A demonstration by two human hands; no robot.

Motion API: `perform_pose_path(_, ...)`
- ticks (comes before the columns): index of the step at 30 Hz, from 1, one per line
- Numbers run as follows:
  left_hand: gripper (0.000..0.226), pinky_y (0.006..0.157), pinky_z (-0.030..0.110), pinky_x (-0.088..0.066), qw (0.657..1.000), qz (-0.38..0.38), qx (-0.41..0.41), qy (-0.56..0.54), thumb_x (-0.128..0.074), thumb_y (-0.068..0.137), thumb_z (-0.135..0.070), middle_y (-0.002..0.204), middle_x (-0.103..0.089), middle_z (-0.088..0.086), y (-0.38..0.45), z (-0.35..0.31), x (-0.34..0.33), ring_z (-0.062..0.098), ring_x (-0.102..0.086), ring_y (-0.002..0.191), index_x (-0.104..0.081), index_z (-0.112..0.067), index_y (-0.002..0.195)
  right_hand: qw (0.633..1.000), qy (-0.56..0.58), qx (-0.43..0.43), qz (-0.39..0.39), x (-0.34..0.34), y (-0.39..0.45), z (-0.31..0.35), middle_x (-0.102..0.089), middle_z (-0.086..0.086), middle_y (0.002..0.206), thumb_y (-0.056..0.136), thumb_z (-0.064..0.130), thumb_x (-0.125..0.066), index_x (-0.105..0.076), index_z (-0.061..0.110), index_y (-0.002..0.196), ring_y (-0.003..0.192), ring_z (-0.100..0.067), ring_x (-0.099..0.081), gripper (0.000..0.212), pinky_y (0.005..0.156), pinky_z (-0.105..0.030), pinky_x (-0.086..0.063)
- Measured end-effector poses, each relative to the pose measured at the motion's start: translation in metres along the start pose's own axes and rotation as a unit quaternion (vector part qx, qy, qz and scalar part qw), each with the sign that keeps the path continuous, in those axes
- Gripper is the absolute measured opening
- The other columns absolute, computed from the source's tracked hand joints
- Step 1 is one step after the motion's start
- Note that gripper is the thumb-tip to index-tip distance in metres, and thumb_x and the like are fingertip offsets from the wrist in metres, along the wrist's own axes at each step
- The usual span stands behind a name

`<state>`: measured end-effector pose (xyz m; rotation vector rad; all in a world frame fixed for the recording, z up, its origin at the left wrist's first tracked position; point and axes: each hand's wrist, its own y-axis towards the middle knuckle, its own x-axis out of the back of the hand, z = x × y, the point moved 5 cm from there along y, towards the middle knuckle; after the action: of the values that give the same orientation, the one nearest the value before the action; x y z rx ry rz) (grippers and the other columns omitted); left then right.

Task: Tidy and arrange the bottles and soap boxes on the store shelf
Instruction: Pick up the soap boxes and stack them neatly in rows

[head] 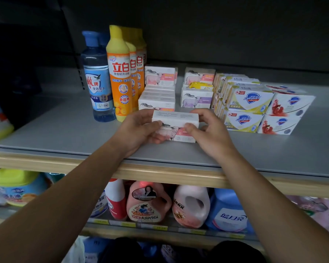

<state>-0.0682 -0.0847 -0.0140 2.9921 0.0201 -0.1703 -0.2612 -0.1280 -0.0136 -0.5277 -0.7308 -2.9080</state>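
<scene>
— Look, both hands are on that white cardboard soap box with the pink sheep picture. The left hand pinches its left end, thumb on the front face, and the right hand pinches the right end the same way. It sits near the front of the grey shelf, just ahead of the row of matching white sheep-print boxes.

— Is it resting on the shelf or lifted?

— I can't tell; the lower edge is hidden by fingers. What worries me is the tall orange-and-yellow dish-soap bottle just beside the left hand. If that wrist swings left while pushing the box back, I think it clips the bottle, and that could knock into the clear blue-capped bottle next to it.

— And the stack behind?

— Those boxes look loosely piled. A hard shove from the front would probably skew them, or nudge the purple-print sheep boxes with the yellow packet lying on top.

— The right side?

— The white and gold shield-logo soap boxes are near the right hand. A wide elbow could drag the front one askew, I'd guess.
</scene>
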Motion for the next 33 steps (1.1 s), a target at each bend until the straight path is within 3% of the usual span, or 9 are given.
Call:
perform_pose_path(6,0.029,0.053,0.030,-0.059,0.999,-0.022,0.003,0.038,-0.059,0.091,0.004,0.111,-0.069,0.013,-0.003,-0.004,-0.003,0.024,-0.066,0.057,-0.059,-0.005,0.118,0.999,-0.007,-0.037,-0.016,0.003,0.001,0.000,-0.066,0.014,0.095,0.081,0.024,-0.074,-0.062,0.032,0.105,0.077,0.001,-0.060,0.028,0.074,-0.023,-0.049)
perform_pose_path(9,0.033,0.053,0.035,-0.058,0.987,-0.057,-0.022,0.146,-0.063,0.090,-0.003,0.110,-0.067,0.002,-0.005,-0.010,0.006,0.031,-0.065,0.060,-0.058,-0.012,0.122,0.998,-0.061,-0.019,-0.014,0.003,0.002,0.009,-0.060,0.016,0.099,0.077,0.024,-0.076,-0.062,0.027,0.111,0.087,-0.005,-0.060,0.037,0.079,-0.023,-0.050)
perform_pose_path(13,0.037,0.073,0.029,-0.050,0.861,-0.081,-0.113,0.489,-0.070,0.083,-0.021,0.113,-0.066,-0.007,-0.005,-0.022,0.032,0.017,-0.064,0.079,-0.064,-0.020,0.119,0.969,-0.236,0.047,0.058,-0.008,0.009,0.025,-0.058,0.007,0.110,0.076,0.030,-0.076,-0.062,0.020,0.118,0.107,-0.014,-0.053,0.045,0.085,-0.024,-0.038)
perform_pose_path(15,0.036,0.080,0.032,-0.052,0.822,-0.057,-0.118,0.555,-0.070,0.083,-0.024,0.117,-0.067,0.001,-0.006,-0.019,0.042,0.020,-0.065,0.090,-0.065,-0.018,0.118,0.943,-0.309,0.061,0.110,-0.017,0.016,0.033,-0.058,0.002,0.120,0.079,0.037,-0.072,-0.059,0.023,0.125,0.114,-0.018,-0.049,0.049,0.084,-0.025,-0.033)
perform_pose_path(18,0.039,0.088,0.034,-0.051,0.773,-0.015,-0.104,0.625,-0.062,0.089,-0.036,0.120,-0.067,0.006,-0.005,-0.010,0.049,0.025,-0.062,0.106,-0.065,-0.015,0.121,0.908,-0.379,0.071,0.163,-0.029,0.026,0.043,-0.062,0.001,0.123,0.081,0.041,-0.071,-0.055,0.027,0.130,0.114,-0.021,-0.054,0.054,0.091,-0.031,-0.042)
perform_pose_path(21,0.056,0.096,0.037,-0.046,0.746,0.019,-0.085,0.660,-0.040,0.090,-0.055,0.127,-0.063,0.003,-0.002,-0.002,0.049,0.024,-0.055,0.115,-0.062,-0.016,0.124,0.917,-0.362,0.064,0.155,-0.025,0.039,0.050,-0.064,0.003,0.118,0.078,0.035,-0.076,-0.059,0.027,0.124,0.108,-0.018,-0.057,0.050,0.088,-0.032,-0.046)
perform_pose_path(24,0.071,0.105,0.040,-0.040,0.739,0.022,-0.073,0.669,-0.027,0.083,-0.063,0.138,-0.055,-0.001,-0.001,0.002,0.049,0.023,-0.047,0.126,-0.055,-0.021,0.134,0.941,-0.317,0.078,0.085,-0.014,0.062,0.061,-0.062,0.008,0.113,0.075,0.034,-0.079,-0.061,0.028,0.121,0.100,-0.011,-0.052,0.049,0.082,-0.027,-0.041)
perform_pose_path(28,0.070,0.108,0.040,-0.036,0.736,0.025,-0.062,0.673,-0.024,0.084,-0.066,0.141,-0.049,-0.005,0.003,0.006,0.052,0.020,-0.040,0.131,-0.049,-0.027,0.137,0.951,-0.280,0.130,0.004,-0.014,0.106,0.082,-0.056,0.012,0.103,0.073,0.028,-0.081,-0.065,0.024,0.118,0.097,-0.010,-0.054,0.048,0.082,-0.020,-0.037)
perform_pose_path(33,0.068,0.112,0.040,-0.029,0.756,0.014,-0.053,0.652,-0.028,0.081,-0.068,0.142,-0.045,-0.010,0.006,0.007,0.056,0.017,-0.033,0.134,-0.047,-0.033,0.136,0.941,-0.311,0.131,0.008,-0.038,0.168,0.077,-0.051,0.002,0.109,0.077,0.025,-0.077,-0.063,0.020,0.126,0.114,-0.025,-0.051,0.051,0.089,-0.020,-0.033)
